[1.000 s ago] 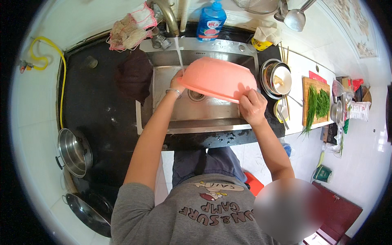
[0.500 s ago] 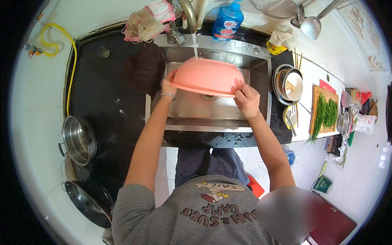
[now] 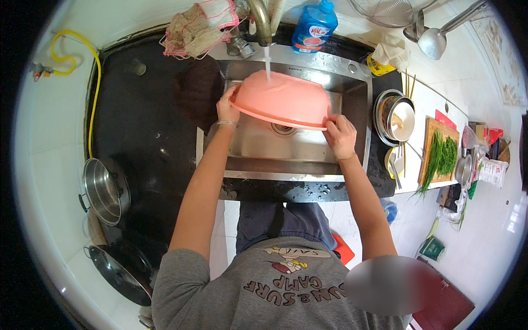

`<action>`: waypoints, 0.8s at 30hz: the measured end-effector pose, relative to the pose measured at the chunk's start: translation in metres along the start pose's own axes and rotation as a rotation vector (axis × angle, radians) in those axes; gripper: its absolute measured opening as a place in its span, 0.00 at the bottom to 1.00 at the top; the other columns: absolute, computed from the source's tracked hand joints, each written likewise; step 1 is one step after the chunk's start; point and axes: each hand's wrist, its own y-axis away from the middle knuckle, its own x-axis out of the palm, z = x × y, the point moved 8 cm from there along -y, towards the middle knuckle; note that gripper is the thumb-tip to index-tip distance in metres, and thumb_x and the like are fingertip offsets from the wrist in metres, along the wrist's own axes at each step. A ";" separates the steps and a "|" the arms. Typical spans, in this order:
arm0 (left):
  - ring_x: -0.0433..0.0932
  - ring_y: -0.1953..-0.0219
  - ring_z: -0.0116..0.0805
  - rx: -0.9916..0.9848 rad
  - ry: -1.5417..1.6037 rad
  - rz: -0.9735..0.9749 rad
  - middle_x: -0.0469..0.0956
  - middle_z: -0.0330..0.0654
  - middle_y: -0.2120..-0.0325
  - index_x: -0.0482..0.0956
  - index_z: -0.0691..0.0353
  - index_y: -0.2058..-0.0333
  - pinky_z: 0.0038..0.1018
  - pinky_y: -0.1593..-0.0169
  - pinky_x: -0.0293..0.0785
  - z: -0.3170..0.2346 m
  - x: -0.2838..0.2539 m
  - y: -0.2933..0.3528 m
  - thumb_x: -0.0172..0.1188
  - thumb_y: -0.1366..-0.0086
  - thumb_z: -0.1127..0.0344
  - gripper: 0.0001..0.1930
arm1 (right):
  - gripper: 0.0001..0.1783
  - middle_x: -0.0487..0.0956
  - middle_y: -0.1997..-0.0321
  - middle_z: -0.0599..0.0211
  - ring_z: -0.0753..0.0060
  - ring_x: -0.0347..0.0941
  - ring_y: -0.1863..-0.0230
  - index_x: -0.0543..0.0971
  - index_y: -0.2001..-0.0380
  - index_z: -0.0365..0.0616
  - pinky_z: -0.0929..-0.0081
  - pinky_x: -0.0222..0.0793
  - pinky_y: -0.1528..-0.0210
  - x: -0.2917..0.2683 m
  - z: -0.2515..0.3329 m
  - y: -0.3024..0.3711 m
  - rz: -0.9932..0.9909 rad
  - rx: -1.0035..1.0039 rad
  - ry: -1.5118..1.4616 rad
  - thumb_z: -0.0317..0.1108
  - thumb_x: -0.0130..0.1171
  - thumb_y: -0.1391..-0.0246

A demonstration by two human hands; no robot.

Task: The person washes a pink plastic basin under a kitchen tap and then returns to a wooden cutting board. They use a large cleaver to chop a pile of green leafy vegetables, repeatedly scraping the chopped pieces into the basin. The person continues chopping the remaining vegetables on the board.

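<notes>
A pink plastic basin (image 3: 281, 100) is held tilted over the steel sink (image 3: 269, 151), its outer side facing up and its rim toward me. My left hand (image 3: 227, 104) grips the rim at its left end. At the right end, my right hand (image 3: 340, 135) is closed on the rim, thumb and fingers pinching it. Water from the faucet (image 3: 259, 22) runs onto the back of the basin's outside. The basin's inside is turned from view. Below its rim the drain (image 3: 282, 128) partly shows.
Left of the sink lies a dark cloth (image 3: 201, 91). Behind stand a mesh bag (image 3: 198, 30) and a blue soap bottle (image 3: 314, 27). Stacked bowls (image 3: 397, 118) and a cutting board (image 3: 434, 146) with chopped greens are at right. A steel pot (image 3: 104, 191) and a wok (image 3: 118, 272) sit left.
The basin has tilted slightly, its right end a little lower. My right hand has moved slightly right and down with the rim. Water still runs on it.
</notes>
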 end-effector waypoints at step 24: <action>0.76 0.57 0.45 0.592 -0.333 -0.031 0.78 0.49 0.59 0.76 0.68 0.55 0.34 0.51 0.69 -0.122 0.057 0.020 0.58 0.50 0.78 0.19 | 0.09 0.71 0.70 0.65 0.62 0.70 0.69 0.71 0.77 0.44 0.69 0.68 0.70 -0.012 -0.047 0.071 -0.001 0.136 0.075 0.27 0.56 0.68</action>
